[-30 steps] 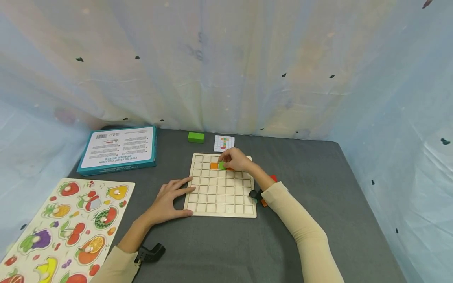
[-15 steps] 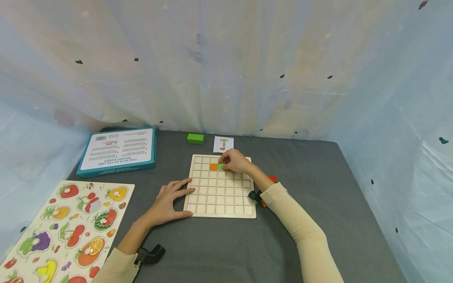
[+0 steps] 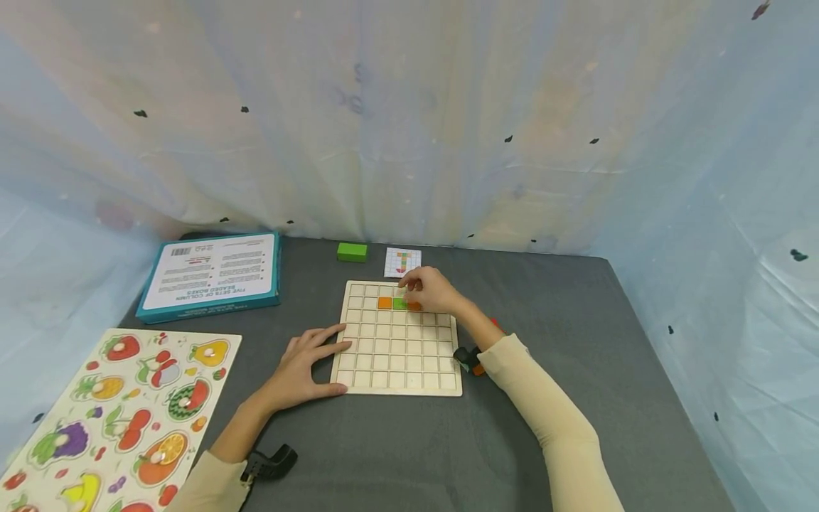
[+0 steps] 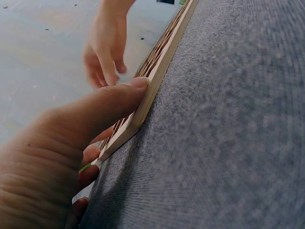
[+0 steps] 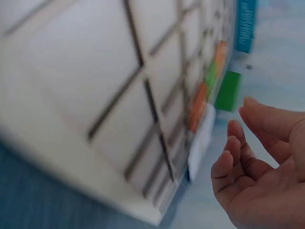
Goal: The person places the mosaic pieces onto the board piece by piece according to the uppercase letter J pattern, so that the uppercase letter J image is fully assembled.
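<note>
A pale wooden grid board point(image 3: 397, 359) lies flat on the dark cloth. In one of its upper rows sit an orange tile point(image 3: 384, 304), a green tile point(image 3: 399, 304) and another orange tile point(image 3: 414, 306), side by side. My right hand point(image 3: 431, 290) hovers just above them, and in the right wrist view its loosely bent fingers hold nothing. With spread fingers, my left hand point(image 3: 306, 366) rests on the board's left edge. The left wrist view shows its thumb point(image 4: 119, 98) lying on the board's rim near a corner.
Behind the board are a green block point(image 3: 352, 252) and a small pattern card point(image 3: 403, 262). A teal-edged box point(image 3: 211, 276) stands at back left, with a fruit picture board point(image 3: 128, 405) in front. An orange piece point(image 3: 478, 370) lies partly hidden beside my right wrist.
My right hand has lifted off the green tile and shifted slightly right, leaving that tile uncovered between the orange ones. My left hand stays on the board's edge.
</note>
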Demonstrator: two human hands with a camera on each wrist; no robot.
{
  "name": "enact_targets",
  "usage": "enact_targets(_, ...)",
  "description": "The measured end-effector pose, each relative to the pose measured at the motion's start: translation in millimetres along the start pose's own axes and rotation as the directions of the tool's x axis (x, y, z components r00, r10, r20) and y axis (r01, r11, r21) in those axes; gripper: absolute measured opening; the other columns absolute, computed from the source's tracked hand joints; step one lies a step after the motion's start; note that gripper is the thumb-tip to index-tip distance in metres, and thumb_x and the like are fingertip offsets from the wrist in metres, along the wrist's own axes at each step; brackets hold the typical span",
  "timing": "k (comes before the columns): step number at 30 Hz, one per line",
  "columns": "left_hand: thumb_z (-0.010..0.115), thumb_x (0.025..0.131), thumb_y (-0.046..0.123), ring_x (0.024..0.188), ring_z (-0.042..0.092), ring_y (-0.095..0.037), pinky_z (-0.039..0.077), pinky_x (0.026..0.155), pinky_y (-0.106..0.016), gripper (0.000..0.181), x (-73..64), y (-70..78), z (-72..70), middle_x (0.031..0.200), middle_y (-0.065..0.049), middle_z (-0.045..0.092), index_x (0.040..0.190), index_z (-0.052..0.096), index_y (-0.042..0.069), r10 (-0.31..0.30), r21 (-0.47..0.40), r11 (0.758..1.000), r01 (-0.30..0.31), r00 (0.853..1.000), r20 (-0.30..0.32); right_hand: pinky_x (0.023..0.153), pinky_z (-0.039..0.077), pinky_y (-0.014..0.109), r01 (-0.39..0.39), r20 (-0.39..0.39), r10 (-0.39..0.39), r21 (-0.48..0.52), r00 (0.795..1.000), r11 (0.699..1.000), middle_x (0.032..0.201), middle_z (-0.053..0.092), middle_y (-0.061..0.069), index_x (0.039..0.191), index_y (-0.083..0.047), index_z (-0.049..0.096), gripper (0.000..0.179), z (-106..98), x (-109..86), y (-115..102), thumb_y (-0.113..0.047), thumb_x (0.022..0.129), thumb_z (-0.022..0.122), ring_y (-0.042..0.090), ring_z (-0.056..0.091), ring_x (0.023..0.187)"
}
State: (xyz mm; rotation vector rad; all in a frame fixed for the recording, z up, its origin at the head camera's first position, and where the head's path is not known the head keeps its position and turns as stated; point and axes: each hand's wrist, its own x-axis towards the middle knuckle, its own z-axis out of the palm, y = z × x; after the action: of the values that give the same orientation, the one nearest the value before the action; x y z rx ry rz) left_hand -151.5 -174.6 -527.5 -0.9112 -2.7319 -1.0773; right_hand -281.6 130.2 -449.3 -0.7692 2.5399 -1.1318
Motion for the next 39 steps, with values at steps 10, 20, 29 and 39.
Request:
enact_targets(10,0.084,0.075,0.051,0.134,0.036,-0.029,0.023,0.097,-0.058,0.078,-0.5,-2.4,0.6,0.158,-0.008,0.037,0.141,0.06,0.019,0.004,0.006,1.0,-0.004,1.0,-0.005,0.069,0.044,0.033,0.062,-0.047,-0.06,0.03,0.997,0.998,0.099,0.065,0.015,0.107,0.004,0.071,0.016,-26,-105.7,11,0.002,0.091,0.069,0.021,0.054,0.08)
enact_targets(20,0.084,0.075,0.05,0.133,0.036,-0.03,0.023,0.095,-0.057,0.078,0.8,1.8,-1.5,0.157,-0.009,0.037,0.141,0.06,0.017,0.004,0.01,1.0,-0.004,1.0,-0.005,0.076,0.045,0.036,-0.041,-0.133,0.038,-0.025,0.99,0.999,0.099,0.05,0.01,0.108,-0.006,0.073,0.029,-3,-174.5,35,-0.005,0.08,0.083,0.028,0.046,0.086)
enact_targets(29,0.085,0.074,0.048,0.133,0.036,-0.031,0.024,0.094,-0.056,0.078,0.7,5.0,-3.0,0.157,-0.011,0.038,0.141,0.06,0.016,-0.004,0.003,1.0,0.004,1.0,-0.003,0.073,0.04,0.038,-0.039,-0.184,0.031,-0.039,0.982,0.998,0.095,0.047,0.012,0.107,-0.007,0.077,0.033,-2,-179.4,41,-0.006,0.075,0.085,0.03,0.043,0.082)
enact_targets(39,0.085,0.074,0.046,0.133,0.037,-0.032,0.024,0.094,-0.057,0.077,1.0,4.2,-3.6,0.156,-0.012,0.039,0.14,0.06,0.015,0.007,0.007,1.0,-0.007,1.0,-0.005,0.079,0.039,0.04,-0.058,-0.172,0.048,-0.055,0.984,0.997,0.098,0.047,0.009,0.097,-0.011,0.076,0.024,-2,-179.0,43,-0.004,0.076,0.084,0.026,0.043,0.091)
